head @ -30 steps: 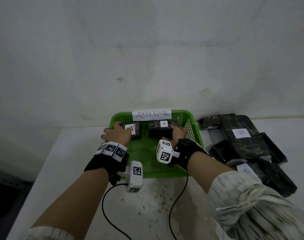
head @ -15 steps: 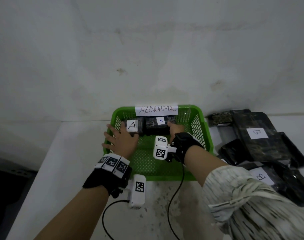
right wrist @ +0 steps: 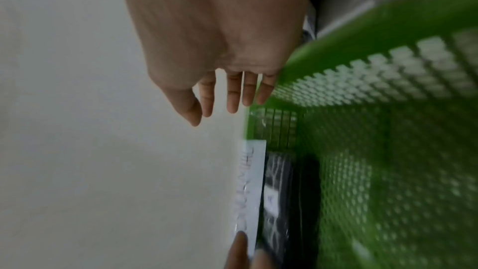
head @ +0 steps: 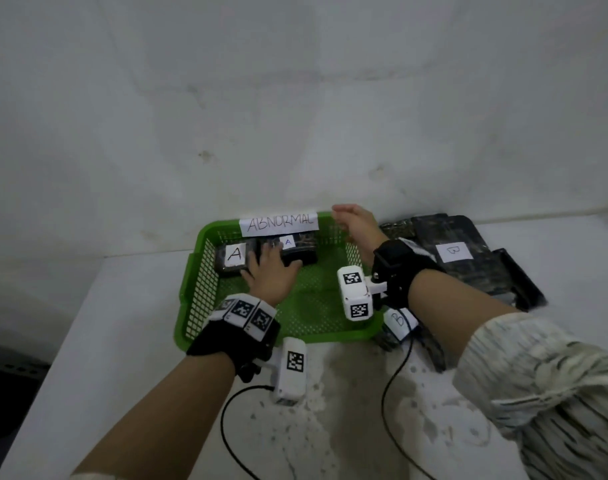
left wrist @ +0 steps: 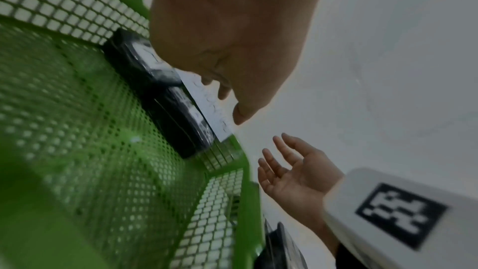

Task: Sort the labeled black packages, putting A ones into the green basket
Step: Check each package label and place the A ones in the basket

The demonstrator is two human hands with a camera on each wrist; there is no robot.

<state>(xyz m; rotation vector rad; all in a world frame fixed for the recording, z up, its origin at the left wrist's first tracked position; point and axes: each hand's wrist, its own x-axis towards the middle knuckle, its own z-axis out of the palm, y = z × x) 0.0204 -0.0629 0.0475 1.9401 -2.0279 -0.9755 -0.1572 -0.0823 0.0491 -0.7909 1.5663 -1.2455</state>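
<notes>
Since a second ago the right hand (head: pixel 352 221) has lifted off the A packages (head: pixel 297 251), fingers released and empty over the green basket (head: pixel 195 289)'s far right corner, while the left hand (head: pixel 271 275) rests flat-fingered there; it should next reach the worktop's right-edge pile and read labels first.

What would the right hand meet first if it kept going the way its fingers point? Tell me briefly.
The right hand is empty and open above the far right corner of the green basket, fingers pointing toward the white wall. Nothing shows between them, so probably the wall first, though depth is unclear.
</notes>
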